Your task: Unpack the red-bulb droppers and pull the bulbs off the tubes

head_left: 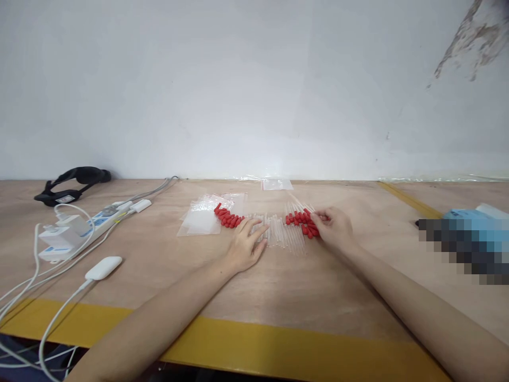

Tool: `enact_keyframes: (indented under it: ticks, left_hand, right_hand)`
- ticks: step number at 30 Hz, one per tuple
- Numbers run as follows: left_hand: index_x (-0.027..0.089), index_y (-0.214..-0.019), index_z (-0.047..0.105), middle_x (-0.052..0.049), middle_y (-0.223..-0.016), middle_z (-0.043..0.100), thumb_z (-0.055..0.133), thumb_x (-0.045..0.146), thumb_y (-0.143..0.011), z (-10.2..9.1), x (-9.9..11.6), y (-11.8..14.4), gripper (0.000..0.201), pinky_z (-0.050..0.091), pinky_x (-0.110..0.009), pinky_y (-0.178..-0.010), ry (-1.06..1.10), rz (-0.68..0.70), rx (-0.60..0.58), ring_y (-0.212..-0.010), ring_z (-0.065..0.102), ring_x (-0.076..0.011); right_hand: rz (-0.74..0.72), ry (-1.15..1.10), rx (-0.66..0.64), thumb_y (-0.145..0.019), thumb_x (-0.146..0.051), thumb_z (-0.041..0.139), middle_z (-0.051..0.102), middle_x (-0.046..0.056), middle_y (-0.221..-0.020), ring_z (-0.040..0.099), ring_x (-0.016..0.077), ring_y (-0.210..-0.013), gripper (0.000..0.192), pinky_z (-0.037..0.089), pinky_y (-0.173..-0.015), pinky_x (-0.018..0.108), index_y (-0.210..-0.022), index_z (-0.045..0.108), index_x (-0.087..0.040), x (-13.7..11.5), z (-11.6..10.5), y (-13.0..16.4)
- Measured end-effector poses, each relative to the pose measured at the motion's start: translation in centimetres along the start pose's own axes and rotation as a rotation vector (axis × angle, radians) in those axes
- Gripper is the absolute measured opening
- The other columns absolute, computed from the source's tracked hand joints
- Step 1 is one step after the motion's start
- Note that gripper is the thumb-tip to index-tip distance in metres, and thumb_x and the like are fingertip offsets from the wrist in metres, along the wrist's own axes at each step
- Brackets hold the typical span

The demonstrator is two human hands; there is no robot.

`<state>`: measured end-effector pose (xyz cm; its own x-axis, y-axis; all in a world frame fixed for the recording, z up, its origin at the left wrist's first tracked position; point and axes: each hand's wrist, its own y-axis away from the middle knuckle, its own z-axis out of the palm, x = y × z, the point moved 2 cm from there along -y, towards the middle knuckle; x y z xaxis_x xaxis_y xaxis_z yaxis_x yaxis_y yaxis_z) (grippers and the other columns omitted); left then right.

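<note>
Head view. Left hand [243,248] flat on bench, fingers spread and open, fingertips [260,229] resting on row of thin clear glass dropper tubes [278,233]; nothing gripped. Right hand [333,228] curled at right end of the row, grip partly closed w/ fingertips pinching at the small red rubber bulb caps [301,220]; cannot tell exactly which piece is held. Second cluster of red caps [228,217] lying just left of the tubes, beside stack of flat clear plastic zip bags [201,217].

To do it well, prob.: keep left palm pressing tubes so none roll, pick one at a time, light pinch since glass is thin.

Surface & room: light-brown plywood bench [278,286] w/ yellow tape edge [258,345], plain white wall behind. Far left: white power strip w/ plugs [75,228], white cabled adapter [104,267], black strap headset [73,183]. Right: blue item, blurred.
</note>
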<state>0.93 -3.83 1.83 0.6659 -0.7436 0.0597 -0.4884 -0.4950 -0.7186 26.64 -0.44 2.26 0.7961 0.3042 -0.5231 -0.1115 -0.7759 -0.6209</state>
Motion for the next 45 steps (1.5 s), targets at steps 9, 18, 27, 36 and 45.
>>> enact_keyframes:
  ticks: [9, 18, 27, 36, 45]
  left_hand:
    - [0.021, -0.108, 0.055, -0.008, -0.110, 0.057, 0.043, 0.016, -0.085, 0.1, 0.5, -0.3, 0.026, 0.038, -0.039, -0.086, -0.206, 0.224, -0.062, -0.103, 0.049, -0.0214]
    - [0.017, -0.092, 0.058, -0.005, -0.081, 0.059, 0.040, 0.017, -0.088, 0.7, 0.8, -0.3, 0.019, 0.037, -0.028, -0.066, -0.168, 0.226, -0.089, -0.073, 0.052, -0.0143]
    - [0.015, -0.086, 0.059, -0.004, -0.068, 0.056, 0.040, 0.020, -0.088, 0.7, 1.0, -0.3, 0.020, 0.037, -0.028, -0.065, -0.165, 0.259, -0.089, -0.065, 0.048, -0.0143]
    - [0.014, -0.084, 0.059, -0.004, -0.067, 0.055, 0.036, 0.020, -0.090, 0.6, 0.7, 0.0, 0.025, 0.038, -0.028, -0.064, -0.098, 0.246, -0.096, -0.065, 0.048, -0.0142]
    - [0.015, -0.087, 0.059, -0.005, -0.073, 0.057, 0.039, 0.019, -0.089, 0.0, -0.9, 0.6, 0.021, 0.043, -0.026, -0.065, -0.038, 0.079, -0.007, -0.069, 0.052, -0.0140]
  right_hand:
    - [-0.591, -0.157, -0.157, -0.080, -0.026, 0.051, 0.053, 0.002, -0.067, 0.045, 0.0141, -0.065, 0.012, 0.033, -0.063, 0.029, -0.076, 0.060, -0.019, -4.6, 1.8, 4.1]
    - [-0.587, 0.019, -0.116, -0.077, -0.038, 0.055, 0.059, 0.008, -0.095, 0.051, 0.0195, -0.087, 0.029, 0.032, -0.071, 0.032, -0.099, 0.059, -0.020, -6.2, 1.6, 4.7]
    - [-0.846, 0.143, -0.069, -0.085, -0.024, 0.046, 0.056, 0.001, -0.059, 0.045, 0.0121, -0.062, 0.017, 0.029, -0.064, 0.029, -0.080, 0.061, -0.018, -6.7, 2.3, 5.1]
    - [-0.999, 0.142, -0.035, -0.084, -0.013, 0.045, 0.053, 0.001, -0.061, 0.043, 0.0128, -0.064, 0.016, 0.033, -0.062, 0.027, -0.088, 0.060, -0.014, -5.9, 1.8, 5.0]
    - [-0.896, 0.159, 0.084, -0.083, -0.017, 0.049, 0.063, 0.004, -0.076, 0.050, 0.0130, -0.068, 0.019, 0.037, -0.063, 0.029, -0.095, 0.062, -0.020, -3.7, -0.5, 3.6]
